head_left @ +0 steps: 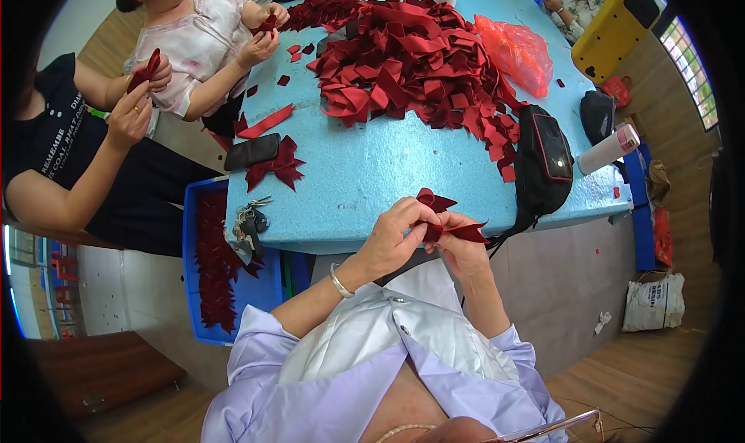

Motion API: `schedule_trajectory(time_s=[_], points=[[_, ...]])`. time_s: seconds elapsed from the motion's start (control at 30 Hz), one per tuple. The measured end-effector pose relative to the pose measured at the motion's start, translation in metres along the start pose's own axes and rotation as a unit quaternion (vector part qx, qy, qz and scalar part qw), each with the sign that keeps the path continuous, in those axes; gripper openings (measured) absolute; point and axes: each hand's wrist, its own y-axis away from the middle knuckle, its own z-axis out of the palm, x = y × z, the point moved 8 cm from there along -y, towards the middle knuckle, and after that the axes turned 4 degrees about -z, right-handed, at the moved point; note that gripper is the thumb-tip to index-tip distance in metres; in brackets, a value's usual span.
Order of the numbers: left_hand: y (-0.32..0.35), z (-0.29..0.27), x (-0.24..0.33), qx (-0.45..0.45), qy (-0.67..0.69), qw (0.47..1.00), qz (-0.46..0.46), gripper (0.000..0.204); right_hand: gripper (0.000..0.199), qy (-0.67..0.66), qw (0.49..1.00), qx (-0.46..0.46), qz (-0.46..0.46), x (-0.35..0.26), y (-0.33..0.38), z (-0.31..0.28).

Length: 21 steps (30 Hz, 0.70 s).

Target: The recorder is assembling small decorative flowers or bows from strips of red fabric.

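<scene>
Over the near edge of the blue table [349, 202], both my hands pinch one dark red ribbon bow [463, 231]. My left hand [396, 230] closes thumb and fingers on its middle, and a loop stands up above the fingertips. My right hand [458, 253] grips the same piece from the other side, with a pointed tail sticking out to the right. The fold between my fingertips is partly hidden. Beyond my hands lies a large heap of cut red ribbon pieces [403, 63].
A blue bin [190, 272] with red bows stands at the table's left. Keys [248, 226] and a phone [252, 152] lie by that edge. A black bag [543, 164], a tumbler [609, 150] and a red plastic bag [516, 51] are right. Two co-workers [194, 47] handle ribbon at left.
</scene>
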Motion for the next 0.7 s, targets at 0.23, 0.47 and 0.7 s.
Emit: schedule_trajectory(time_s=[0.23, 0.47, 0.7], points=[[-0.005, -0.013, 0.041, 0.012, -0.153, 0.983, 0.1, 0.024, 0.017, -0.002, 1.0, 0.008, 0.016, 0.002, 0.0, -0.006], [-0.011, 0.004, 0.062, -0.027, -0.244, 0.962, 0.117, 0.017, 0.017, 0.021, 0.998, 0.058, -0.03, 0.003, -0.001, -0.006], [-0.028, 0.006, 0.024, -0.063, -0.159, 0.985, 0.033, 0.011, 0.014, 0.077, 0.995, 0.056, -0.041, 0.0, 0.004, 0.004]])
